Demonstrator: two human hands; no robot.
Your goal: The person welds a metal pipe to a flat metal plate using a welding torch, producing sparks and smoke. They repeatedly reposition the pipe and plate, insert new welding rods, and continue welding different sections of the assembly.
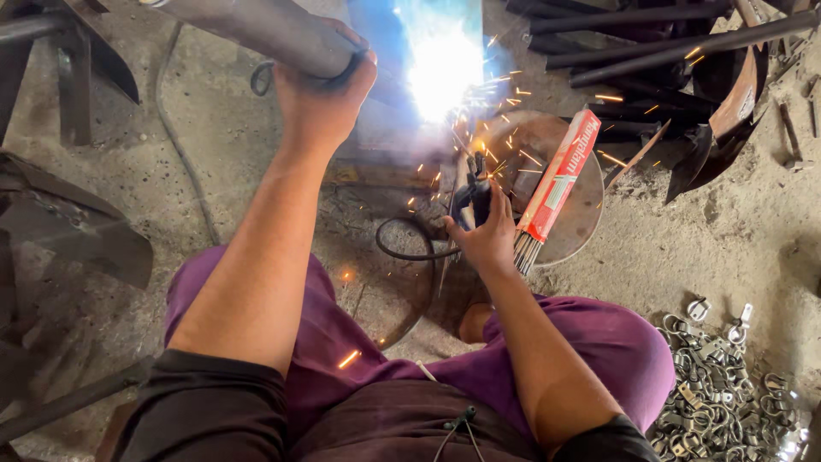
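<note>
My left hand point(323, 96) grips a thick grey metal pipe point(265, 30) that runs up and to the left. My right hand point(484, 233) holds a black welding electrode holder point(475, 198), with a black cable point(402, 248) looping off to its left. A blinding white-blue arc point(443, 70) burns just right of the pipe's end, and orange sparks scatter down across the floor. The joint itself is hidden by the glare. My knees in purple trousers point(599, 342) frame the bottom of the view.
A red and white box of welding rods point(556, 180) lies on a round rusty metal disc point(581, 214). Dark steel bars point(650, 43) and curved plates lie at the upper right. A heap of small shiny metal rings point(727, 385) sits bottom right. Dark metal pieces point(68, 231) lie left.
</note>
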